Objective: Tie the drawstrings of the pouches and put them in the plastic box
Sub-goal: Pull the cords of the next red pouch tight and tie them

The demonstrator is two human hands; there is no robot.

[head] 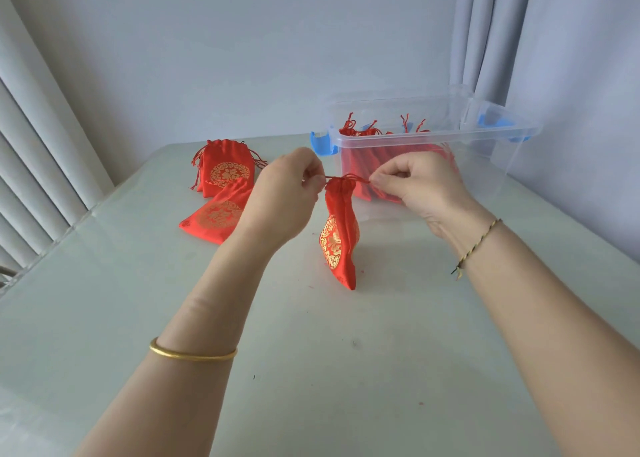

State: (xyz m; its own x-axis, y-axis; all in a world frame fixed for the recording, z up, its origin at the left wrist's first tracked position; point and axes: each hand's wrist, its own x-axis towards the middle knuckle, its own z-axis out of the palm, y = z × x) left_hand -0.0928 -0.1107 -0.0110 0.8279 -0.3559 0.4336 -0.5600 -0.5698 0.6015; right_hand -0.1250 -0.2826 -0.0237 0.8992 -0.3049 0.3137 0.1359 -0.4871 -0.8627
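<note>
A red satin pouch [339,238] with a gold emblem hangs above the table, its mouth gathered tight. My left hand [289,197] pinches the drawstring on the pouch's left side, and my right hand [419,188] pinches the drawstring on its right side, both cords pulled taut. Behind my right hand stands the clear plastic box [491,134] with blue latches, holding several tied red pouches [363,133]. Two more red pouches lie at the back left: one flat pouch [214,217] near my left wrist and one further pouch [227,169] behind it.
The pale glass-topped table [311,352] stretches toward me, with its left edge [45,249] near white vertical blinds. A grey curtain [485,34] hangs behind the box, and a wall closes in on the right.
</note>
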